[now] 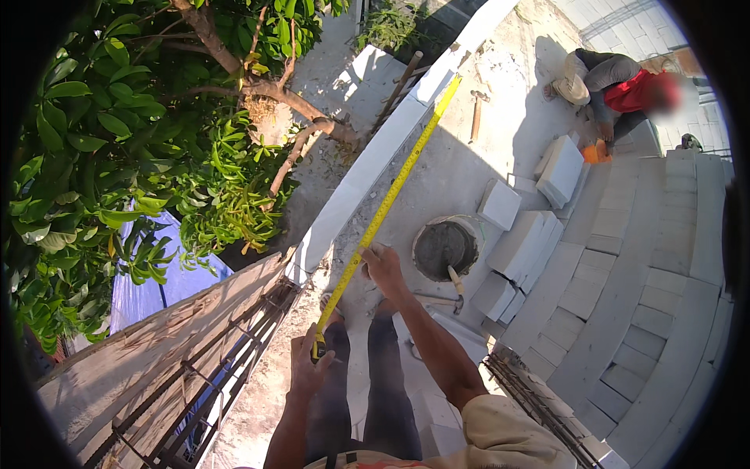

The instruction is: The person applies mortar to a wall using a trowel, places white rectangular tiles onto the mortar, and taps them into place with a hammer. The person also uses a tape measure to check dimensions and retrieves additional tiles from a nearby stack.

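Note:
A long yellow measuring tape [391, 195] stretches from near my body up toward the far white wall edge. My left hand [310, 363] grips the tape's near end close to my knees. My right hand [383, 264] is stretched forward and pinches the tape further along its length. Below me I see my dark trousers [367, 391] and my feet on a concrete floor [461, 172].
A bucket of grey mortar [445, 248] with a trowel stands right of my right hand. White blocks [531, 242] lie stacked beside a block wall [625, 313]. A hammer [476, 113] lies on the floor. Another person [617, 90] crouches at the far right. Rebar cages [226, 367] and tree foliage [156, 156] are on the left.

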{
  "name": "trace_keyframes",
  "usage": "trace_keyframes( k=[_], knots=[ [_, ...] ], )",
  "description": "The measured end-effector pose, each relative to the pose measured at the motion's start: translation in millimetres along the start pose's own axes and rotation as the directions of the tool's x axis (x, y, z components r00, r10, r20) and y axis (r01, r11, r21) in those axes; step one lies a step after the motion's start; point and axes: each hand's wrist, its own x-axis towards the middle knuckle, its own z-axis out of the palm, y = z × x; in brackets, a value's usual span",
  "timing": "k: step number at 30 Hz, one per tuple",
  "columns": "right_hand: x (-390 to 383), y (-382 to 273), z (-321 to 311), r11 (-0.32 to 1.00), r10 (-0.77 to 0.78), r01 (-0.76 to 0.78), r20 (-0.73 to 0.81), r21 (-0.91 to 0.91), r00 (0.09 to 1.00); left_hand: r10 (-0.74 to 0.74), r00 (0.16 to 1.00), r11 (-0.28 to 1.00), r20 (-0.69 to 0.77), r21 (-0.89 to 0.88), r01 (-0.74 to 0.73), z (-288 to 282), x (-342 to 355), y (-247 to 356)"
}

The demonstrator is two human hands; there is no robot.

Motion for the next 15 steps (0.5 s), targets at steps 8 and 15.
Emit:
trace_keyframes(
  k=[8,15],
  knots=[
    [158.4,-75.0,-68.0,0.998,-0.001,-0.011,-0.191,-0.064,0.982,-0.099,0.987,0.909,-0.125,0.393,0.141,-30.9,-32.4,-69.9],
    [192.5,-69.6,-60.9,0.993,0.054,-0.064,-0.103,-0.094,0.993,-0.189,0.93,0.759,-0.316,0.554,0.342,-17.7,-26.3,-69.3]
  ],
)
